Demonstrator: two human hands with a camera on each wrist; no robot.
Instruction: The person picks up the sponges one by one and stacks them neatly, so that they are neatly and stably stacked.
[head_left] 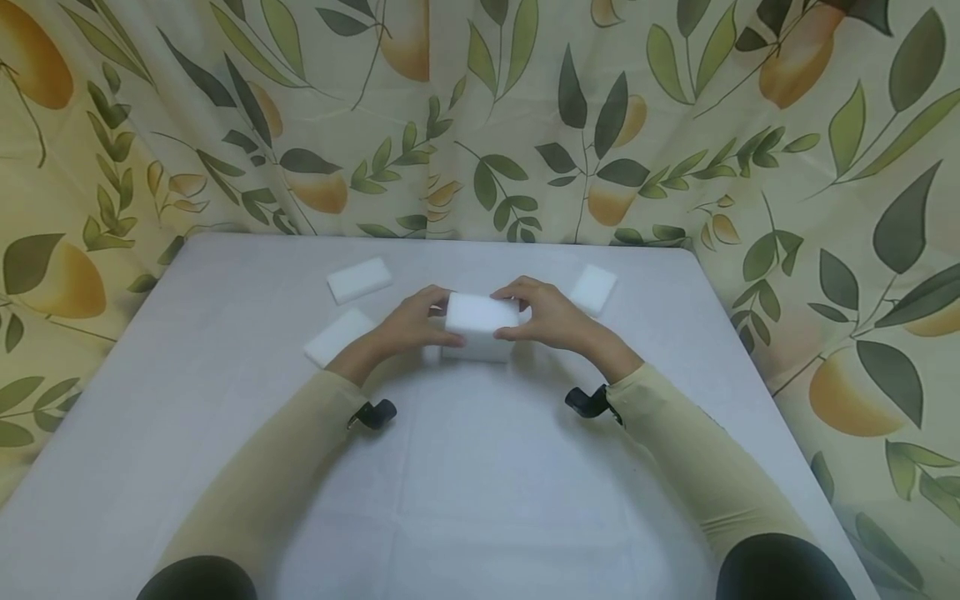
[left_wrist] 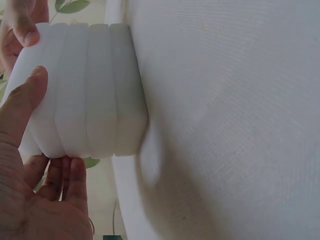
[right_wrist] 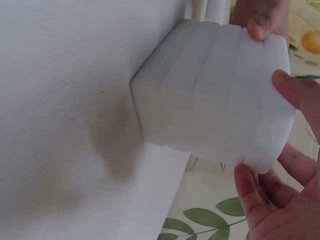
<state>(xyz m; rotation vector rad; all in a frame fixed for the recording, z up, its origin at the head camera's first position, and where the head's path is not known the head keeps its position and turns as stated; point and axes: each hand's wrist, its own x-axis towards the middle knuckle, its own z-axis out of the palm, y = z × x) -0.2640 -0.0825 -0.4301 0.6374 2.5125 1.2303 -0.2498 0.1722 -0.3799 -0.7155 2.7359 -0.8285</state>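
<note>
Several white sponges [head_left: 482, 315] lie flat in a stack near the far middle of the table. My left hand [head_left: 411, 321] holds the top of the stack at its left end, thumb on the near side and fingers on the far side. At the opposite end, my right hand [head_left: 549, 317] grips the upper sponges [right_wrist: 272, 107] in the same way. Both wrist views show the layers lined up closely, with the lowest sponge [left_wrist: 127, 85] against the tablecloth. My left fingertips [left_wrist: 75, 172] press against the side of the upper layers.
Two loose white sponges, a farther one [head_left: 360, 280] and a nearer one [head_left: 337, 335], lie left of the stack. Another sponge [head_left: 593, 289] lies behind my right hand. A white cloth covers the table [head_left: 510, 467]; a leaf-and-fruit patterned curtain [head_left: 517, 108] hangs behind its far edge.
</note>
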